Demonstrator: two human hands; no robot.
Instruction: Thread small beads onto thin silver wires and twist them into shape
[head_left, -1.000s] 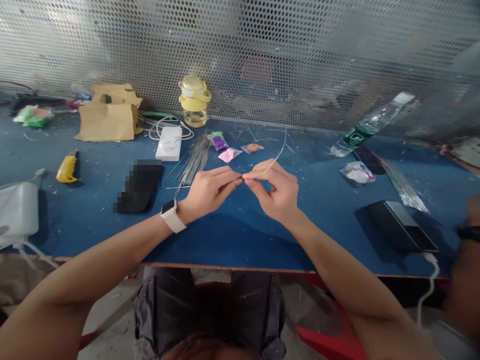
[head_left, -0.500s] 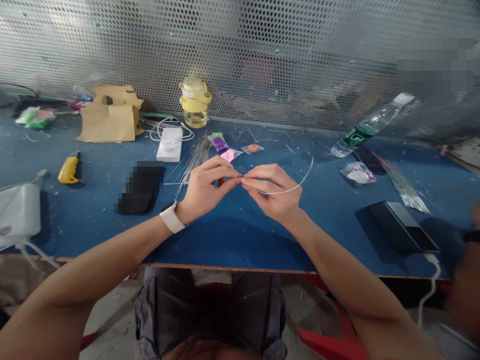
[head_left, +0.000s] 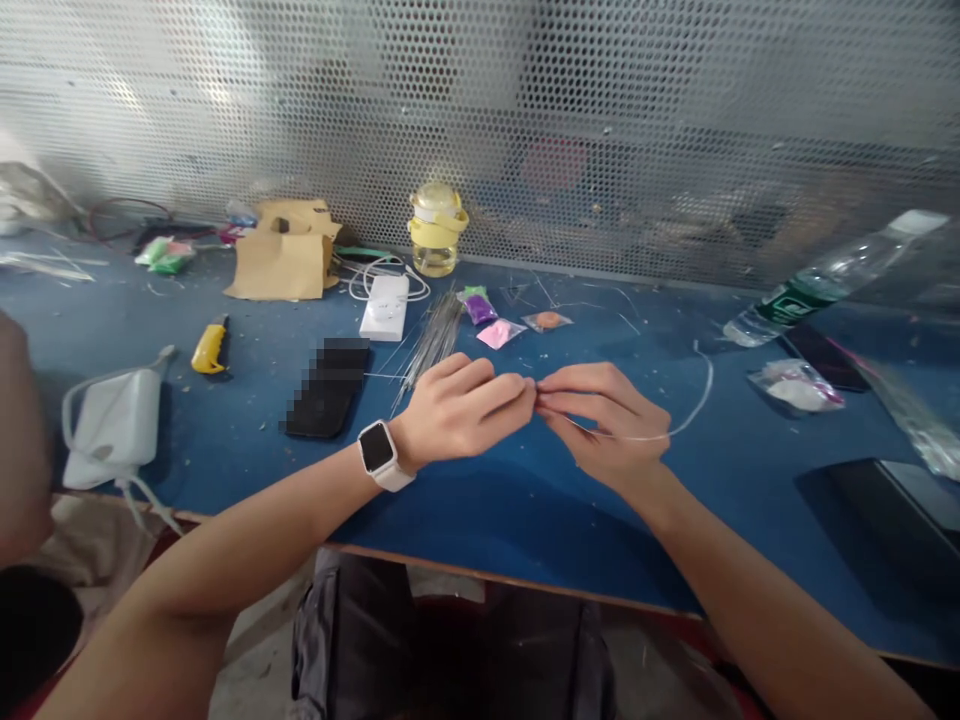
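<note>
The left hand (head_left: 469,405) and right hand (head_left: 611,420) meet tip to tip, fingers and thumbs pinched closed on a thin, glossy wire (head_left: 709,385) above the smooth, speckled blue surface (head_left: 517,520), inward from the middle of its front edge. One end of the wire bows past the right hand in a slender curve. Toward the back edge lie a loose sheaf of straight grey strands (head_left: 435,340) and, just beside it, a glossy, crinkled plastic packet (head_left: 500,332) with pink filling
</note>
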